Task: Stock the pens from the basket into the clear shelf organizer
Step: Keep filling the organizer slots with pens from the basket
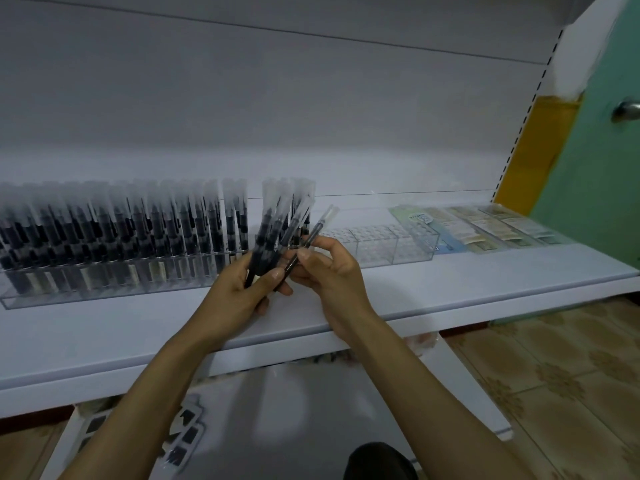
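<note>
Black pens (pixel 268 233) are gripped by the left hand (pixel 235 292), one pen (pixel 313 237) pinched by the right hand (pixel 332 275) — easily spilled if tugged.

We see black pens (pixel 104 230) with frosted clear caps, and a clear organizer (pixel 381 245) patterned with a grid of holes. The shelf (pixel 450 285) is white, the door (pixel 595 161) green, the floor tiles (pixel 554 368) tan with brown floral motifs.
</note>
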Tool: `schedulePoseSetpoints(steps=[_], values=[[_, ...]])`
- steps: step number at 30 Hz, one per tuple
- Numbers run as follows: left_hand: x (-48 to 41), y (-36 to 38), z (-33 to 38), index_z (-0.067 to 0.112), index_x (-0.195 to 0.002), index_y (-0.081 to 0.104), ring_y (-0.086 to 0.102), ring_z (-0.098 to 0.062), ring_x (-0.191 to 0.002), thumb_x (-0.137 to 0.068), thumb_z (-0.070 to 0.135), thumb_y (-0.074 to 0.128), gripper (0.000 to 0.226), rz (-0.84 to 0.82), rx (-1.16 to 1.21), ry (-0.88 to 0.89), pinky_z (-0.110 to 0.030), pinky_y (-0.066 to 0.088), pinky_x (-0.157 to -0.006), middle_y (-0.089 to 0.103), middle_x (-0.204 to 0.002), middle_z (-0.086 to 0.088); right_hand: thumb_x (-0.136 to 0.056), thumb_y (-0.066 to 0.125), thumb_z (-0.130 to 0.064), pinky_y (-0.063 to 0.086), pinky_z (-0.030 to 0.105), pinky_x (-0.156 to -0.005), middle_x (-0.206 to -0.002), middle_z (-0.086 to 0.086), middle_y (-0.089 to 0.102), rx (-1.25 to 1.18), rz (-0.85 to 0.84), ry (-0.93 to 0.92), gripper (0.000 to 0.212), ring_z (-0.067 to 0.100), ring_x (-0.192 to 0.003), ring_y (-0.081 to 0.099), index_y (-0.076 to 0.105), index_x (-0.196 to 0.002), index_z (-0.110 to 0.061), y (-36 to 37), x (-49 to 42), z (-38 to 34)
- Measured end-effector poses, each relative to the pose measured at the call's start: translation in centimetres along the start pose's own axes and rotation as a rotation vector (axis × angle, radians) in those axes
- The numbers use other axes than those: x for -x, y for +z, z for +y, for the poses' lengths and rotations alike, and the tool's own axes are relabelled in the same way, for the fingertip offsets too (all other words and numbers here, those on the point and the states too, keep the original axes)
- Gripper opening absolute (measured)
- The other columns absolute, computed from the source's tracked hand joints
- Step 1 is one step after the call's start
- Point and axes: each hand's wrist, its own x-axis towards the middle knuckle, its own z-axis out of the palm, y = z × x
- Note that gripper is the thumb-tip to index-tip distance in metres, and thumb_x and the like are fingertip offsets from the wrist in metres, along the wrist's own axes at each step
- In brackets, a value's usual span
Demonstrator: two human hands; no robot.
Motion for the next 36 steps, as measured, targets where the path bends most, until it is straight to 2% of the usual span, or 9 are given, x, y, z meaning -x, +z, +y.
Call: schedulePoseSetpoints(steps=[3, 6, 9, 14, 17, 21, 23, 31, 36], values=[[-0.1, -0.1, -0.2, 0.019, -0.1, 0.059, 0.044, -0.008, -0.043, -0.094, 0.018, 0.051, 0.01, 0.022, -0.009, -0.005, -0.017, 0.039, -0.044, 0.071, -0.077, -0.007, -0.094, 0.053, -0.003, 0.055, 0.037, -0.08, -0.09, 0.01, 0.072, -0.146, 0.014, 0.043, 0.01, 0.026, -0.08, 0.066, 0.058, -0.1, -0.01, -0.1, -0.2, -0.4], [-0.2, 0.0, -0.2, 0.015, -0.095, 0.058, 0.043, -0.008, -0.042, -0.096, 0.016, 0.05, 0.008, 0.035, -0.017, -0.014, -0.016, 0.038, -0.044, 0.072, -0.08, -0.006, -0.093, 0.045, -0.001, 0.056, 0.035, -0.069, -0.076, 0.009, 0.067, -0.362, 0.112, 0.098, 0.012, 0.023, -0.068, 0.067, 0.055, -0.093, -0.008, -0.5, -0.6, -0.7], [-0.2, 0.0, 0.0, 0.009, -0.091, 0.056, 0.043, -0.007, -0.043, -0.097, 0.016, 0.05, 0.012, 0.065, -0.021, -0.035, -0.015, 0.038, -0.044, 0.071, -0.074, 0.001, -0.095, 0.046, -0.003, 0.057, 0.031, -0.061, -0.07, 0.008, 0.064, -0.366, 0.182, 0.021, 0.005, 0.02, -0.063, 0.065, 0.05, -0.094, -0.006, -1.1, -1.3, -1.3], [-0.1, -0.1, 0.1, 0.014, -0.088, 0.055, 0.042, -0.009, -0.046, -0.096, 0.019, 0.05, 0.011, 0.096, 0.015, -0.056, -0.017, 0.037, -0.044, 0.07, -0.073, 0.004, -0.1, 0.043, -0.004, 0.058, 0.028, -0.069, -0.088, 0.011, 0.065, 0.024, 0.275, -0.295, 0.009, 0.022, -0.078, 0.069, 0.048, -0.104, -0.011, -1.6, -4.2, -2.9], [-0.1, -0.2, 0.0, 0.015, -0.088, 0.054, 0.041, -0.01, -0.047, -0.096, 0.021, 0.051, 0.01, 0.105, 0.029, -0.079, -0.019, 0.036, -0.043, 0.069, -0.073, 0.003, -0.1, 0.044, -0.006, 0.059, 0.034, -0.076, -0.088, 0.01, 0.065, 0.306, 0.22, -0.383, 0.01, 0.027, -0.086, 0.068, 0.048, -0.105, -0.014, -1.7, -5.3, -2.5], [-0.1, -0.2, -0.1, 0.017, -0.088, 0.055, 0.041, -0.009, -0.046, -0.095, 0.022, 0.051, 0.01, 0.11, 0.028, -0.071, -0.019, 0.037, -0.043, 0.067, -0.071, 0.003, -0.097, 0.054, -0.018, 0.057, 0.043, -0.068, -0.079, 0.001, 0.068, 0.803, 0.154, -0.508, 0.012, 0.018, -0.073, 0.067, 0.054, -0.107, -0.012, -2.1, -6.1, -1.2], [-0.1, -0.2, -0.1, 0.017, -0.089, 0.055, 0.042, -0.009, -0.046, -0.095, 0.023, 0.051, 0.009, 0.118, 0.034, -0.071, -0.018, 0.038, -0.044, 0.067, -0.071, 0.003, -0.095, 0.059, -0.022, 0.054, 0.04, -0.064, -0.075, -0.006, 0.065, 0.963, 0.136, -0.534, 0.016, 0.016, -0.07, 0.065, 0.057, -0.106, -0.012, -2.1, -5.8, -0.8], [-0.2, -0.3, -0.3, 0.018, -0.089, 0.055, 0.043, -0.007, -0.047, -0.094, 0.023, 0.052, 0.008, 0.137, 0.044, -0.046, -0.015, 0.038, -0.045, 0.064, -0.068, 0.003, -0.089, 0.064, -0.017, 0.052, 0.038, -0.072, -0.084, -0.001, 0.064, 0.816, 0.212, -0.642, 0.013, 0.011, -0.08, 0.061, 0.06, -0.099, -0.01, -1.6, -5.2, 2.1], [-0.4, -0.3, -0.4, 0.017, -0.087, 0.055, 0.043, -0.007, -0.046, -0.095, 0.022, 0.052, 0.01, 0.149, 0.05, -0.038, -0.015, 0.037, -0.045, 0.065, -0.068, 0.005, -0.087, 0.063, -0.025, 0.041, 0.028, -0.075, -0.086, -0.002, 0.063, 0.844, 0.289, -0.654, 0.02, 0.014, -0.088, 0.054, 0.061, -0.102, -0.011, -1.4, -5.0, 2.6]])
